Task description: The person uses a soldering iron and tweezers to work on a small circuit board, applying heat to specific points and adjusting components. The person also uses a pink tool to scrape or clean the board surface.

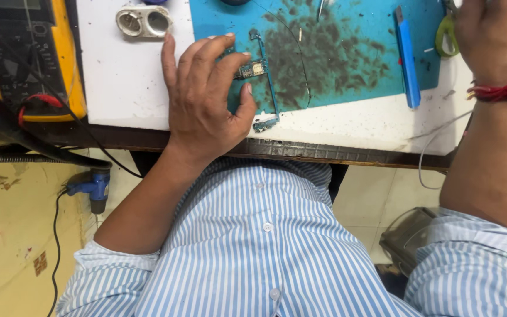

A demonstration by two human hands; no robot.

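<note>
I see my left hand [206,100] open, fingertips pinning a small circuit board [252,69] on the blue mat [347,58], while my right hand [494,35] is mostly cropped, its grip unclear.

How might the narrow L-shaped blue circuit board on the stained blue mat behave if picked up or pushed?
The narrow L-shaped blue circuit board looks thin, so probably light and somewhat bendy. Its slender strips suggest it could snap. Lying flat under the left hand, it should slide, not roll.
</note>
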